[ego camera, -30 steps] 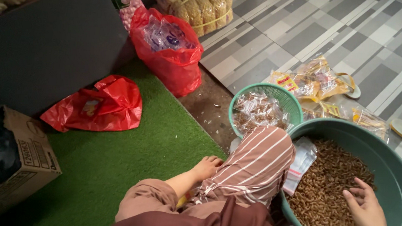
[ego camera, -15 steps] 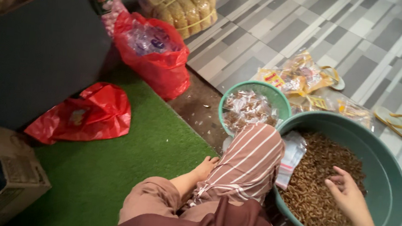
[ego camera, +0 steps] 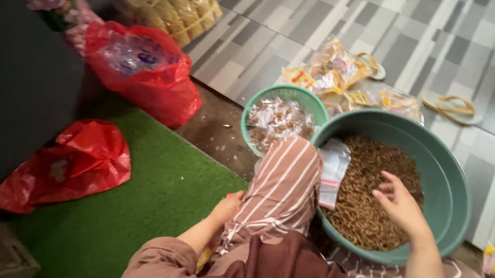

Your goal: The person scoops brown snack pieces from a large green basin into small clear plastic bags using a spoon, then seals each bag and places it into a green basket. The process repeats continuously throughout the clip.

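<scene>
Right hand (ego camera: 400, 203) – grip loose, fingers spread, holding nothing, over brown snack sticks (ego camera: 368, 197) in large green basin (ego camera: 451, 192), centre right | left hand (ego camera: 227, 206) – lower centre, half hidden behind striped cloth (ego camera: 282, 190), grip unclear | small green bowl (ego camera: 262, 101) of wrapped packets, just beside basin.

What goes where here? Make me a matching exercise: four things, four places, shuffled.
Things:
1. right hand
2. left hand
3. small basin
4. sandal

Places:
A. on the tiled floor, beyond the big basin
B. over the brown snacks in the big basin
C. at the edge of the green mat, beside the striped cloth
D. just left of the big basin, filled with small wrapped packets

Pairs: 1-B, 2-C, 3-D, 4-A
</scene>
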